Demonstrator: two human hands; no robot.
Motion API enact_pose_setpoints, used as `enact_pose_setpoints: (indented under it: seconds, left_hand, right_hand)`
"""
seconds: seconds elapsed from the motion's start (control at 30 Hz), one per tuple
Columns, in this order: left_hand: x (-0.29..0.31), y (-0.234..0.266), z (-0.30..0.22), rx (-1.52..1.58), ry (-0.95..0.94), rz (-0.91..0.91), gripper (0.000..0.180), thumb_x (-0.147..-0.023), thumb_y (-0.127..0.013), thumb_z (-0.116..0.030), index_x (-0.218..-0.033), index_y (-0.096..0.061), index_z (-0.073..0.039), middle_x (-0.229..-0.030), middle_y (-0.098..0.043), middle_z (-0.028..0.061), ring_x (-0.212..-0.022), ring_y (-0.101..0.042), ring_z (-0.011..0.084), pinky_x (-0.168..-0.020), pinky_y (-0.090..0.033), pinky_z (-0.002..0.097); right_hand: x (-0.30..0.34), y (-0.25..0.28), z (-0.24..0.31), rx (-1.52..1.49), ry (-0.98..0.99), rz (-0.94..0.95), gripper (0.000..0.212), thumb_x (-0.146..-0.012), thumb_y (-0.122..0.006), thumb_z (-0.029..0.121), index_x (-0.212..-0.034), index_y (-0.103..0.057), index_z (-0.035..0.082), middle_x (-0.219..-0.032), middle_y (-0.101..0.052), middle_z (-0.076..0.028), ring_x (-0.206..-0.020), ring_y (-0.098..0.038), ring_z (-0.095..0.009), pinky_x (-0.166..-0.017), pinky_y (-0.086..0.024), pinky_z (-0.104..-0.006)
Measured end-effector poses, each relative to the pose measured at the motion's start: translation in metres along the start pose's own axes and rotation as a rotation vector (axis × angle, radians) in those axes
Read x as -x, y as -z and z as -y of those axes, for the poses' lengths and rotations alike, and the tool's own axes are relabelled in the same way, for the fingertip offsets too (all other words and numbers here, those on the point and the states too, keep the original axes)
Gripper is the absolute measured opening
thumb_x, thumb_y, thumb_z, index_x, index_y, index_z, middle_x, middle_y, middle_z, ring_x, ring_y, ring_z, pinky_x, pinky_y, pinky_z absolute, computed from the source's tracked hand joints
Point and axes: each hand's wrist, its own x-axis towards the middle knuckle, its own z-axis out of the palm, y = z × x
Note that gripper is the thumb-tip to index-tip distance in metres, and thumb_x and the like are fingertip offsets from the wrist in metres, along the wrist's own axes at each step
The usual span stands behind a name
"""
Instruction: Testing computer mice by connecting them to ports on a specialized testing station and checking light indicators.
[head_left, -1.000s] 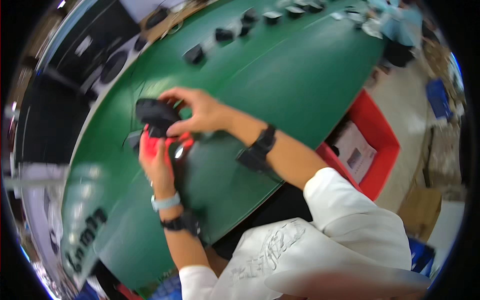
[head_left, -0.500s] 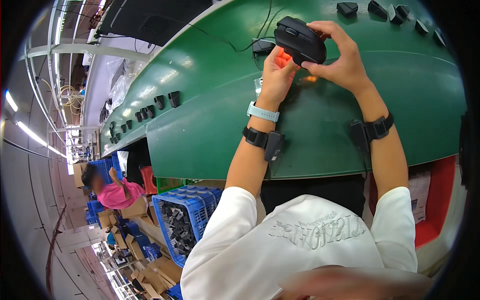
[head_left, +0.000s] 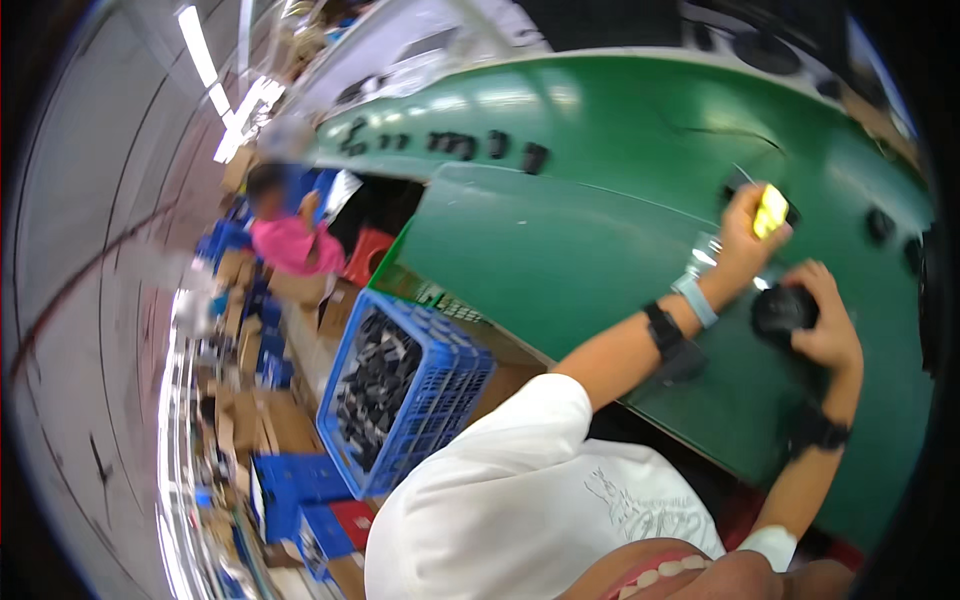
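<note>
My right hand (head_left: 835, 335) is curled around a black computer mouse (head_left: 780, 312), low over the green table (head_left: 590, 235). Farther off and to its left, my left hand (head_left: 740, 245) is closed on a small bright yellow object (head_left: 770, 211). Glare and blur hide what kind of thing that is. Partly behind those fingers is a dark block (head_left: 737, 184), and a thin black cable (head_left: 735, 131) runs across the table beyond it. A shiny clear item (head_left: 705, 246) lies beside my left wrist.
Several small black wedge-shaped pieces (head_left: 535, 157) line the table's far left side. More dark pieces (head_left: 879, 225) sit at the right. Below the left edge stands a blue crate (head_left: 440, 395) full of dark parts. A person in pink (head_left: 290, 245) works beyond it.
The view has swung left and blurred. My left hand has come off the mouse and now grips the yellow object; my right hand alone has brought the mouse down, nearer to me.
</note>
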Motion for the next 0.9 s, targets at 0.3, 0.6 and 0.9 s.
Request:
enact_pose_setpoints:
  seconds: [0.3, 0.6, 0.9]
  left_hand:
    - [0.016, -0.012, -0.053, -0.446, -0.306, 0.171, 0.047, -0.064, -0.076, -0.007, -0.108, -0.063, 0.001, -0.105, -0.058, 0.0178, -0.096, -0.06, 0.0346, -0.082, -0.052, 0.0416]
    - [0.01, -0.014, -0.041, -0.558, -0.563, 0.182, 0.046, -0.061, -0.085, -0.012, -0.102, -0.066, -0.004, -0.101, -0.064, 0.0143, -0.093, -0.064, 0.0334, -0.078, -0.053, 0.0402]
    - [0.016, -0.018, -0.038, -0.578, -0.476, 0.285, 0.052, -0.06, -0.085, -0.007, -0.108, -0.064, -0.004, -0.105, -0.062, 0.0125, -0.098, -0.062, 0.0312, -0.083, -0.053, 0.0381]
  right_hand:
    - [-0.012, -0.015, -0.012, -0.739, -0.288, -0.392, 0.049, -0.096, -0.056, 0.016, -0.141, -0.047, -0.001, -0.131, -0.055, -0.011, -0.125, -0.053, -0.02, -0.108, -0.039, -0.0329]
    - [-0.028, -0.021, -0.012, -0.6, -0.193, -0.46, 0.034, -0.085, -0.064, 0.003, -0.119, -0.064, 0.0, -0.11, -0.068, -0.005, -0.103, -0.062, -0.015, -0.093, -0.049, -0.0286]
    - [-0.013, -0.014, 0.0, -0.813, -0.272, -0.435, 0.032, -0.088, -0.063, 0.003, -0.12, -0.061, 0.003, -0.106, -0.067, -0.004, -0.096, -0.063, -0.013, -0.088, -0.05, -0.0267]
